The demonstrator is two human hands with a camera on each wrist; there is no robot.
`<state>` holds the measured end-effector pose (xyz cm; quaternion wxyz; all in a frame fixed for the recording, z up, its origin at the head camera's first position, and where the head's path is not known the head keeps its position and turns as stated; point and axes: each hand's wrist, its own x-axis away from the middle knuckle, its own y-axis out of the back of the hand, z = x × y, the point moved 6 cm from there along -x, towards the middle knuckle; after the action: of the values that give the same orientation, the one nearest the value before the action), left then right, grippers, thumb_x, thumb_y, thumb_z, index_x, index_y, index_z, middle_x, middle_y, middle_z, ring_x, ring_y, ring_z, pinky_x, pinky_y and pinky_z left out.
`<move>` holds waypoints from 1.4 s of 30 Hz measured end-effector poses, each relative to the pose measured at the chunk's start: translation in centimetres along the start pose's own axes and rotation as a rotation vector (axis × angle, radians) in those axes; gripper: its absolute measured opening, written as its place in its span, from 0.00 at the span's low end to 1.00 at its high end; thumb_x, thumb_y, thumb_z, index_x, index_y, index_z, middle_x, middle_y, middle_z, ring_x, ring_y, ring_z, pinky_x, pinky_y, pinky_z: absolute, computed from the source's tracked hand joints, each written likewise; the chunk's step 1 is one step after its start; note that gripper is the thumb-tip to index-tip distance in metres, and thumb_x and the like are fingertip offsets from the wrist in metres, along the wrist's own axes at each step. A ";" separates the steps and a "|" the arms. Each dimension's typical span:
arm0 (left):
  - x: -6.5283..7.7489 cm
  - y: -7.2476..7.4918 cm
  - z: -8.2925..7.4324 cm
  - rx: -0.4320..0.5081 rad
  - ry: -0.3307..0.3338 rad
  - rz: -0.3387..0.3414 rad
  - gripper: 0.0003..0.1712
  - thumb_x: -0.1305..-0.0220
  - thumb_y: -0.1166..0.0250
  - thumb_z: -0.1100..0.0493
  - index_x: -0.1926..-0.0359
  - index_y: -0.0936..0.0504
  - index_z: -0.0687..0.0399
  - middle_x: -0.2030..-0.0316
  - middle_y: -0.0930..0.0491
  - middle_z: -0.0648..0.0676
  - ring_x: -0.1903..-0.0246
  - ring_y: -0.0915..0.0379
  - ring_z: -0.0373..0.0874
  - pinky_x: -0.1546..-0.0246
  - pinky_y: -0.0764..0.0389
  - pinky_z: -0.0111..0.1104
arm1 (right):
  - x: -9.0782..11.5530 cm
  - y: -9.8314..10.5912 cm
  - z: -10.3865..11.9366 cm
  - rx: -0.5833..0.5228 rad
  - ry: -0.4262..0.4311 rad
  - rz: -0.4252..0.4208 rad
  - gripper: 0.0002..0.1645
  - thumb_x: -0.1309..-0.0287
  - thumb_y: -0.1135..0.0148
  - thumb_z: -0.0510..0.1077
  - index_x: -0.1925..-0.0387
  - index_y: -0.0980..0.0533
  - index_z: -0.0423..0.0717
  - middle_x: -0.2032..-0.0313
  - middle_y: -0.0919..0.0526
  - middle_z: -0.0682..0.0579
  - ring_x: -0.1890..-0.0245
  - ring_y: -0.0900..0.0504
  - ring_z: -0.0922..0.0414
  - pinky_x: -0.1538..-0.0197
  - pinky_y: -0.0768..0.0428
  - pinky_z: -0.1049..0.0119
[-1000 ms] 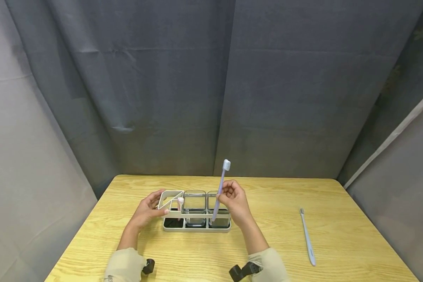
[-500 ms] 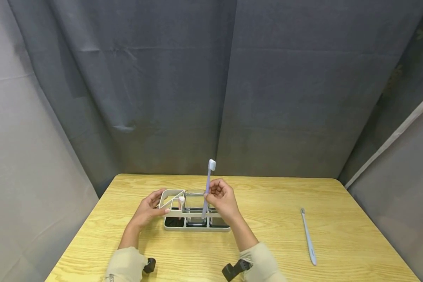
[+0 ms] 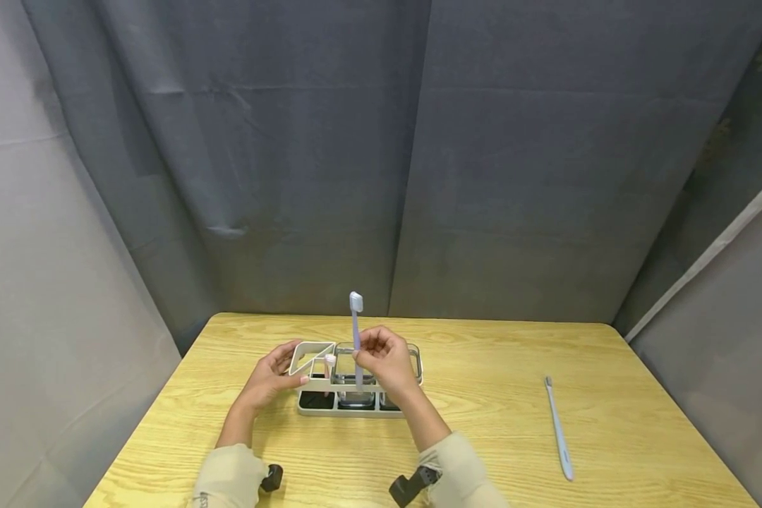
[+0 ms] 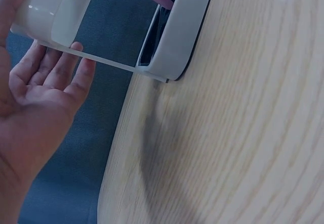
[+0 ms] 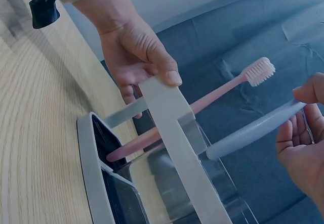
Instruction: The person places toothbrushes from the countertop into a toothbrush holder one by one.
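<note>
A white toothbrush holder (image 3: 349,387) with clear cups stands on the table. My left hand (image 3: 268,377) grips its left end, thumb on the front rail and fingers behind. A pink toothbrush (image 5: 215,93) leans in the holder's left section, bristles up. Between thumb and fingers my right hand (image 3: 387,363) pinches a pale purple toothbrush (image 3: 355,303), held upright with its head on top. In the right wrist view, the handle's lower end points at the upper rail (image 5: 174,135), right at its edge, over the clear middle cup (image 3: 355,400).
A light blue toothbrush (image 3: 559,430) lies on the wooden table (image 3: 482,395) to the right. Another clear cup (image 3: 414,356) sits at the holder's right end, partly behind my right hand. Grey curtains (image 3: 292,176) hang behind the table.
My right hand has moved left with the purple toothbrush, from over the right cup to over the middle one, and the brush is more upright. My left hand keeps its grip.
</note>
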<state>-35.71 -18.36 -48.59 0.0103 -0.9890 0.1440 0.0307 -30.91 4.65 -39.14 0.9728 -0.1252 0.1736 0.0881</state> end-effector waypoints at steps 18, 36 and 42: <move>0.3 -0.1 -0.4 -0.019 -0.047 -0.012 0.44 0.54 0.28 0.72 0.35 0.37 0.63 0.38 0.37 0.65 0.37 0.43 0.54 0.52 0.28 0.29 | -0.5 -1.6 -0.4 -0.019 0.067 -0.040 0.12 0.58 0.43 0.22 0.65 0.28 0.21 0.73 0.24 0.50 0.72 0.27 0.59 0.68 0.27 0.73; 0.5 -0.4 -0.2 -0.009 -0.036 0.007 0.43 0.51 0.30 0.72 0.34 0.39 0.62 0.37 0.39 0.64 0.37 0.44 0.54 0.52 0.28 0.30 | -0.8 -2.9 -1.3 -0.103 0.136 -0.074 0.15 0.58 0.46 0.19 0.64 0.35 0.19 0.69 0.25 0.42 0.68 0.27 0.55 0.64 0.26 0.72; 0.6 -0.4 -0.2 -0.007 -0.021 0.007 0.43 0.50 0.30 0.71 0.34 0.39 0.60 0.36 0.40 0.63 0.37 0.43 0.54 0.52 0.28 0.31 | -0.4 -3.5 -0.2 -0.002 0.099 -0.053 0.15 0.56 0.47 0.19 0.62 0.34 0.22 0.67 0.28 0.33 0.68 0.28 0.54 0.64 0.28 0.72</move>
<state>-35.02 -18.10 -48.41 0.0081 -0.9882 0.1474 0.0416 -30.64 1.24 -38.43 0.9649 -0.1348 0.2182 0.0560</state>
